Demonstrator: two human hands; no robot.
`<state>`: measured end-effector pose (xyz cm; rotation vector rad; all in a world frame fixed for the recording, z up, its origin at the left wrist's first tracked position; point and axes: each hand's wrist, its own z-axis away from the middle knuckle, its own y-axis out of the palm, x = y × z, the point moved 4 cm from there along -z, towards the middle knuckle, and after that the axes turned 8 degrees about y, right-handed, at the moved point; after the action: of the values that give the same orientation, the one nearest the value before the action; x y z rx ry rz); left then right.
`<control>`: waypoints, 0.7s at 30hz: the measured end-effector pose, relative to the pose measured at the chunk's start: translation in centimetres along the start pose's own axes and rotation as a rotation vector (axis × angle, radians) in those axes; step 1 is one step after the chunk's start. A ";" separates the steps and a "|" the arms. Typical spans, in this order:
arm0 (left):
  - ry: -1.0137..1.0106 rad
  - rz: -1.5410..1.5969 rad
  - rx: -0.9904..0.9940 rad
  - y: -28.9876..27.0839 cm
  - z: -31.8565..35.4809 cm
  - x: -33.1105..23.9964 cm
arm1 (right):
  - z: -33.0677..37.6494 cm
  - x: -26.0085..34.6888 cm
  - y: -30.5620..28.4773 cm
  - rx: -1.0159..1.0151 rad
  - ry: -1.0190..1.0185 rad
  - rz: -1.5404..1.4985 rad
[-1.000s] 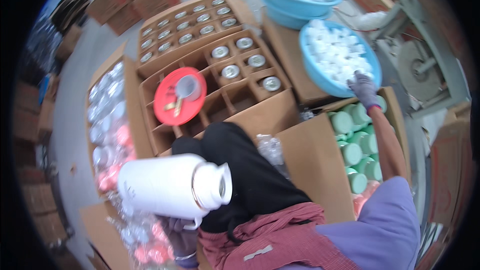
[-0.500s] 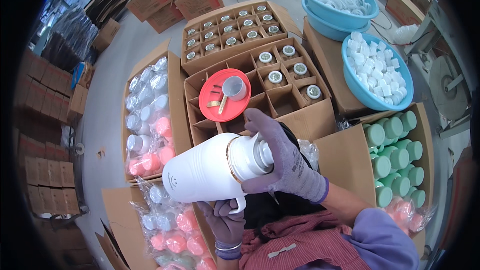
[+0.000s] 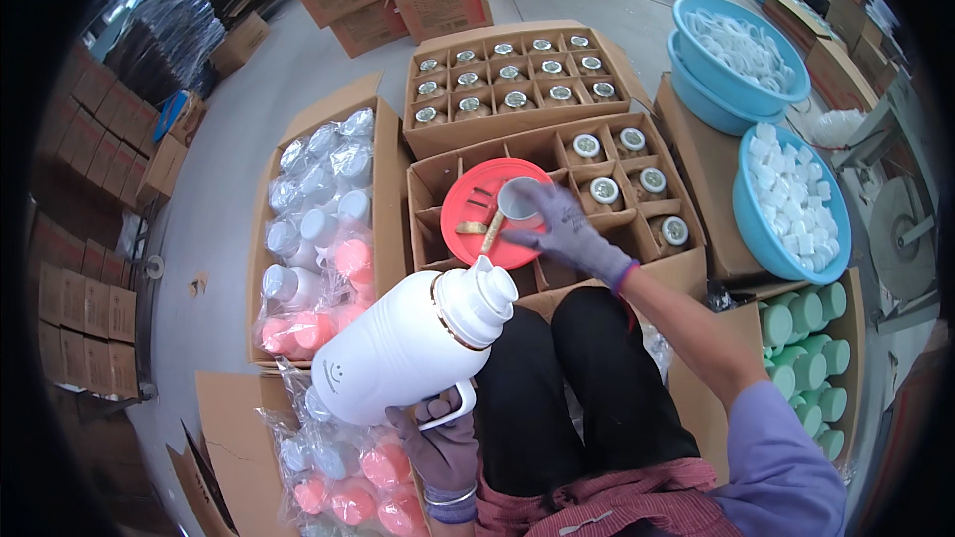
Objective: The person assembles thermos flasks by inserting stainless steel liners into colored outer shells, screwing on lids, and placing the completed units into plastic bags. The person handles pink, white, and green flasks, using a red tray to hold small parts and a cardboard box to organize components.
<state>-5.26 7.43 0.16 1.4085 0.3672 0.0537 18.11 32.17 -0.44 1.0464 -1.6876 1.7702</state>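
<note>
A white thermos jug [image 3: 383,343] with a gold ring and a white spouted top lies tilted in front of me, its spout up and to the right. My left hand [image 3: 438,443], in a grey glove, is closed round its handle. My gloved right hand [image 3: 577,234] reaches over a red round lid [image 3: 463,179], fingers apart, beside a grey cup [image 3: 515,201]; the fingertips overlap the cup's right side, and I cannot tell whether they touch it. A tan stick-like piece [image 3: 491,234] and small dark strips lie on the lid.
Under the lid stands a divided carton [image 3: 428,229] holding several silver-topped flasks; another filled carton [image 3: 418,139] is behind it. Bagged white and pink jugs [image 3: 318,229] fill boxes at left. Blue basins [image 3: 741,189] of white parts and a box of green jugs [image 3: 811,368] are at right.
My right hand has left the jug's top and moved forward to the cup on the red lid. The jug has tipped with its spout now showing, still in my left hand. The view has shifted.
</note>
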 end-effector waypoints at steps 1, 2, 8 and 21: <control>-0.004 -0.003 -0.012 -0.1 -0.6 0.5 | -1.7 -4.8 0.6 -0.223 0.056 0.373; -0.004 -0.012 -0.024 -0.2 -1.1 1.1 | -3.2 -8.1 1.3 -0.289 0.064 0.586; 0.005 0.035 -0.008 -0.5 -2.1 1.1 | -4.4 -5.9 2.2 -0.135 -0.074 0.682; -0.060 -0.026 0.081 4.3 1.1 4.7 | 11.5 10.8 -7.6 -0.080 -0.548 -0.378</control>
<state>0.25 8.31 3.47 1.4819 0.3409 -0.0245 19.92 20.12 12.21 1.7924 -1.6839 1.2314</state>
